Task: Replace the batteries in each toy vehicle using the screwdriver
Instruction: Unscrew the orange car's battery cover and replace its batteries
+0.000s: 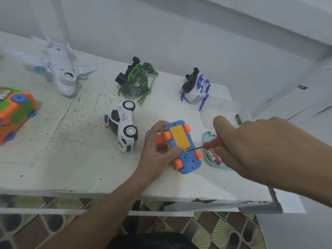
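A blue toy car (186, 159) with orange wheels lies upside down near the table's front edge, its yellow battery cover (179, 136) facing up. My left hand (158, 150) grips the car from the left, thumb pressed beside the cover's near end. My right hand (251, 146) holds a red-handled screwdriver (209, 145); its dark tip sits at the screw spot by the cover's near edge. A pale blue tray (210, 161) right of the car holds red and white batteries (213, 155), partly hidden by my right hand. One green battery (238, 119) lies further back.
A white and black police car (124, 125) lies on its side left of the blue car. Behind are a green stunt car (134, 81), a blue and white stunt car (195, 87) and a white plane (59, 67). An orange and green toy (14, 114) sits far left. The table's front edge (107, 192) is close.
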{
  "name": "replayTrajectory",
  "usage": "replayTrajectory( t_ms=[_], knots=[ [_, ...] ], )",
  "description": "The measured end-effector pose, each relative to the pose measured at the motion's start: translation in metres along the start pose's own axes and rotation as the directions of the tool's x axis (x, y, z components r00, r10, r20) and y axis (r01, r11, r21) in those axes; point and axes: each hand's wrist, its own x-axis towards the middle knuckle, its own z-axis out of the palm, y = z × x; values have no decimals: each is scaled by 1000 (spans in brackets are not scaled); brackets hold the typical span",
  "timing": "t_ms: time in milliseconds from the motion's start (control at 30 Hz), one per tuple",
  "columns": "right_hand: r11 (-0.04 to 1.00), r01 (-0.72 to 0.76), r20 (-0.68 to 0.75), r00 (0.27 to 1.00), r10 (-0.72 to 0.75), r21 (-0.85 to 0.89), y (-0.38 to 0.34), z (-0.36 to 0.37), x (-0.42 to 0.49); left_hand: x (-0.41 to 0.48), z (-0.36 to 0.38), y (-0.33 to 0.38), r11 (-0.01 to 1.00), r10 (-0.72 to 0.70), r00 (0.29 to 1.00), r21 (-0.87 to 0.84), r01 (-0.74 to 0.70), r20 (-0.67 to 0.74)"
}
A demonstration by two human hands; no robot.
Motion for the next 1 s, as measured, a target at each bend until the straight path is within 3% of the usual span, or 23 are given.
replayTrajectory(
  t_ms=[133, 367, 467, 633, 800, 867, 933, 1000],
  knots=[
    [999, -23, 25, 999, 24, -38, -3, -2, 4, 0, 0, -1, 1000, 1, 1000, -2, -1, -3],
    [914, -127, 50, 992, 116, 386, -10, -8, 7, -1, 0, -1, 1000, -1, 1000, -2, 1, -4],
    [851, -89, 30, 996, 86, 517, -3, -5, 8, -1, -1, -1, 1000, -5, 1000, 1, 5, -6],
    [886, -22, -1, 1000, 25, 464, -2, -2, 9, -1, 0, 0, 1000, 1, 1000, -1, -1, -8],
    [989, -43, 38, 999, 38, 138, -4, -1, 15, 0, 1, -1, 1000, -4, 1000, -12, 4, -11],
    [989, -62, 61, 997, 55, 135, -4, 1, 15, 0, 1, -1, 1000, -12, 1000, -16, 12, -7],
    [949, -149, 198, 976, 95, 277, 5, 6, 19, 1, 1, -1, 1000, -16, 1000, -17, 16, -2],
    [730, -329, 384, 918, 100, 599, 25, 17, 26, 0, 1, 0, 999, -11, 1000, -32, 11, 1]
  ],
)
